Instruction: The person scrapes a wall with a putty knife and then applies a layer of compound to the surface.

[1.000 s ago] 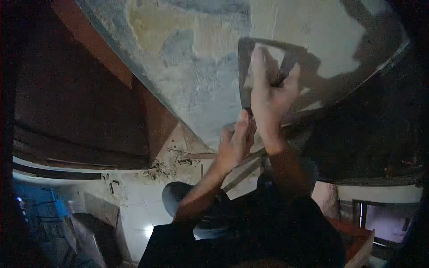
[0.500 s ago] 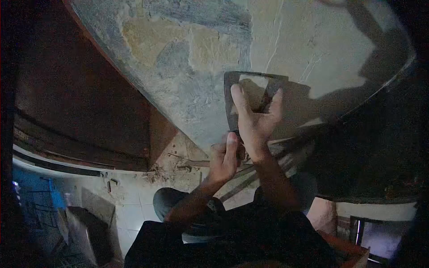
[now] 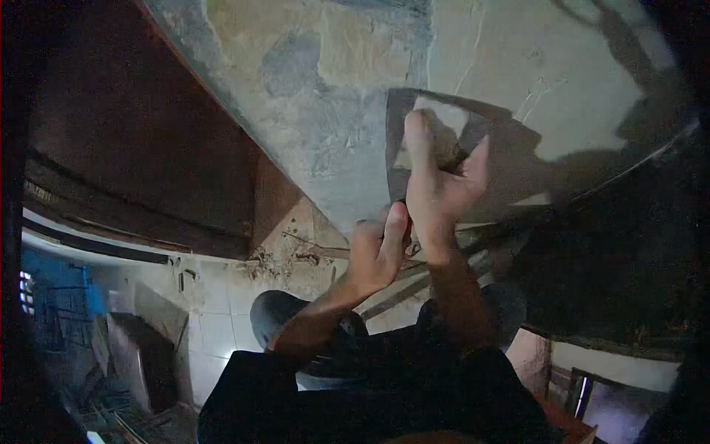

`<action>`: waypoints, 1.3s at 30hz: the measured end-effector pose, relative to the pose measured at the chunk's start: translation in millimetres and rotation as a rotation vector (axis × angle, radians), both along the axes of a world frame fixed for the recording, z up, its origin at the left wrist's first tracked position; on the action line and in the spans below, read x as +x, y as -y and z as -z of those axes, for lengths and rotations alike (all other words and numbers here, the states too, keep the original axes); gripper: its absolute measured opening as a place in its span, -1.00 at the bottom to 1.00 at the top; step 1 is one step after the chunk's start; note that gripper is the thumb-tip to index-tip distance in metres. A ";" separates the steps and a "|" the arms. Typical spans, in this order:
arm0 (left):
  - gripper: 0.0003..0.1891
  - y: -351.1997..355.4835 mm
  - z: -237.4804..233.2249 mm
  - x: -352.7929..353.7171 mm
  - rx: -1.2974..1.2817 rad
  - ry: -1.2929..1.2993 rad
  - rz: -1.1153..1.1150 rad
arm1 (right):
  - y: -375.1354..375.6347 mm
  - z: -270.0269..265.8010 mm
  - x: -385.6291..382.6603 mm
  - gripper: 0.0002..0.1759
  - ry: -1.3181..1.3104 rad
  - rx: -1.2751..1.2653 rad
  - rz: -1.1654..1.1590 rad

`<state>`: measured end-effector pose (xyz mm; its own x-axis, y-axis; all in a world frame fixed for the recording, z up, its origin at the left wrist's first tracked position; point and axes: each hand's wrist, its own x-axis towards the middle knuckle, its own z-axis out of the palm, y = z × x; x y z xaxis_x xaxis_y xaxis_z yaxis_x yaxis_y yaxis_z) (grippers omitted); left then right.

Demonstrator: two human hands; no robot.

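Note:
Against the underside of a large pale panel (image 3: 333, 148) rests a wide, dark, roughly trapezoid blade, apparently a putty knife (image 3: 398, 133), with a lighter tan patch on its face. My left hand (image 3: 377, 255) is closed round its lower end, thumb pointing up; the handle is mostly hidden in the fist. Just above and to the right, my right hand (image 3: 444, 192) presses on the blade, with one digit along its left part and another raised at the right. The remaining fingers are hidden. Grey, bluish and tan patches with streaks cover the panel.
A dark brown panel (image 3: 140, 140) lies to the left of the pale one. Below are a tiled floor (image 3: 214, 333) with debris, long strips beside my knees, and a boxy object (image 3: 140, 362) at lower left. Deep shadow fills the right.
The view has shifted, so the panel sits higher and slightly right. Both hands and the putty knife moved with it, and the blade looks turned slightly clockwise.

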<state>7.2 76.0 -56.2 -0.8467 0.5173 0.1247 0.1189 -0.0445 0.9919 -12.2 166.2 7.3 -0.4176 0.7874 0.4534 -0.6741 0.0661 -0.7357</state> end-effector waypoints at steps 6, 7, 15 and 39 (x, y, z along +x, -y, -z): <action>-0.53 0.8 -10.3 1.7 -0.049 0.141 0.073 | -9.9 14.6 -0.1 -0.61 0.025 0.170 0.099; -0.53 -1.3 -12.3 2.2 -0.045 0.143 0.074 | -12.4 13.2 0.5 -0.61 0.026 0.174 0.099; -0.51 -4.6 -18.3 3.7 0.013 0.161 0.123 | -12.3 6.6 2.9 -0.55 0.040 0.205 0.138; -0.50 -5.5 -23.8 17.1 -0.036 0.168 0.057 | -13.9 -6.5 8.6 -0.57 0.172 0.324 0.221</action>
<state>24.3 81.4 -32.4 -0.8233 0.5665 -0.0358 -0.0504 -0.0102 0.9987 -3.6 180.1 13.7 -0.3461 0.6947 0.6305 -0.4866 0.4417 -0.7537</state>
